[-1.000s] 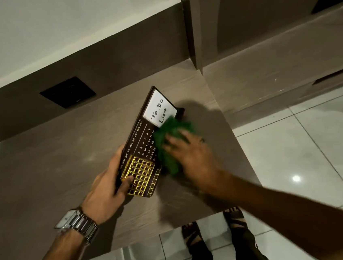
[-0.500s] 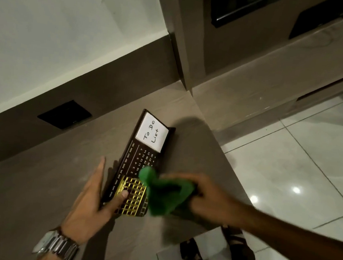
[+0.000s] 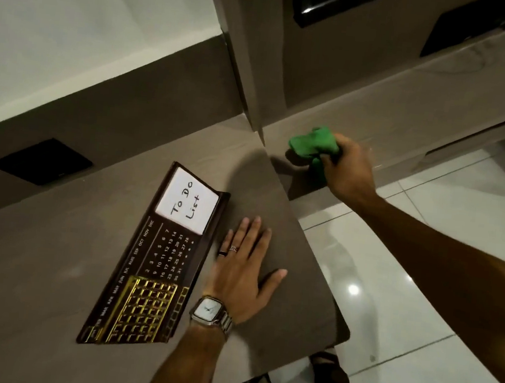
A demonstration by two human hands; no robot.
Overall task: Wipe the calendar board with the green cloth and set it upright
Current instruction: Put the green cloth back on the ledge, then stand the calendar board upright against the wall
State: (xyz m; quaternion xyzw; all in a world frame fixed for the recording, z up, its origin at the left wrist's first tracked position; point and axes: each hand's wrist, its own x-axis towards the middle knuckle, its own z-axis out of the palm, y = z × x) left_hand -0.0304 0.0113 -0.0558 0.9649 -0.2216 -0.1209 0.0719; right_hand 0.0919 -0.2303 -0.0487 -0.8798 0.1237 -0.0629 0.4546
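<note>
The dark brown calendar board stands on the brown table, leaning back toward the wall. It has a white "To Do List" panel at one end and a gold grid at the other. My left hand rests flat and open on the tabletop just right of the board, apart from it. My right hand is farther back and to the right, over a lower ledge, shut on the crumpled green cloth.
A black socket plate sits in the dark wall strip behind the table. A vertical panel divides the table from the ledge. White floor tiles and my sandalled feet lie beyond the table's right edge.
My right hand carried the green cloth off the board, back and right to the ledge. My left hand let go of the board and moved to the tabletop on its right.
</note>
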